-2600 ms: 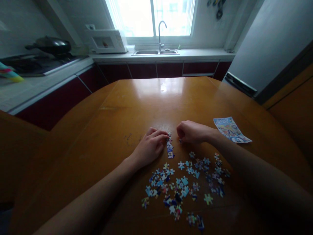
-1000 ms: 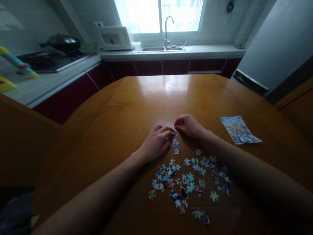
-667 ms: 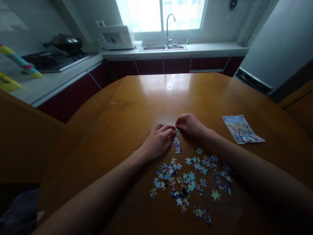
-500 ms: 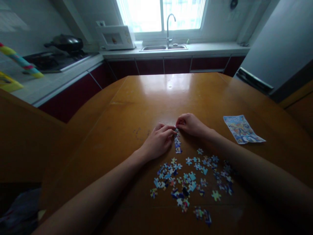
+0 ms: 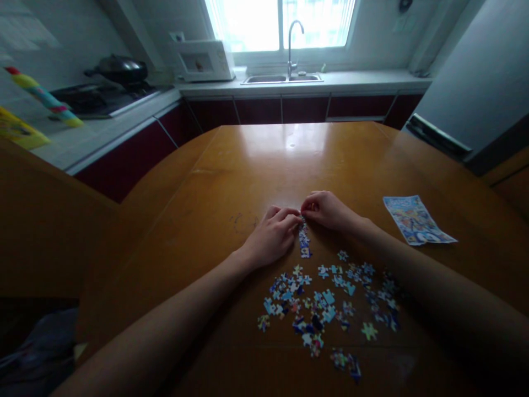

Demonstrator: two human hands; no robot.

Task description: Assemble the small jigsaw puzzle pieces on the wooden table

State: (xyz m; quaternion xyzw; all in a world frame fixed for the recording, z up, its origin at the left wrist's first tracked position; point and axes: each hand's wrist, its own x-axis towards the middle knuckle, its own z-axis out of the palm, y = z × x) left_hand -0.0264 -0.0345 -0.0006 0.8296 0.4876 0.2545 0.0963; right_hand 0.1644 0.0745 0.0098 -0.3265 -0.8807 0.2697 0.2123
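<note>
A narrow strip of joined jigsaw puzzle pieces [image 5: 304, 242] lies on the wooden table, running away from me. At its far end my left hand [image 5: 276, 234] rests with bent fingers, their tips holding the strip from the left; its thumb is hidden. From the right, my right hand [image 5: 326, 210] pinches at that same end, thumb and fingertips together on a puzzle piece that is mostly covered. Closer to me, loose puzzle pieces [image 5: 328, 298] lie scattered in a wide patch, partly beneath my right forearm.
A creased printed picture sheet [image 5: 419, 221] lies right of my right hand on the table [image 5: 264, 160]. Beyond are a sink [image 5: 264, 80] with a tap, a white microwave [image 5: 204, 60] and a dark wok [image 5: 119, 69] on the stove. A fridge [image 5: 467, 82] stands at right.
The whole view has shifted slightly, so everything appears a little further right. Both hands stay at the strip's far end, with barely any movement of the fingers.
</note>
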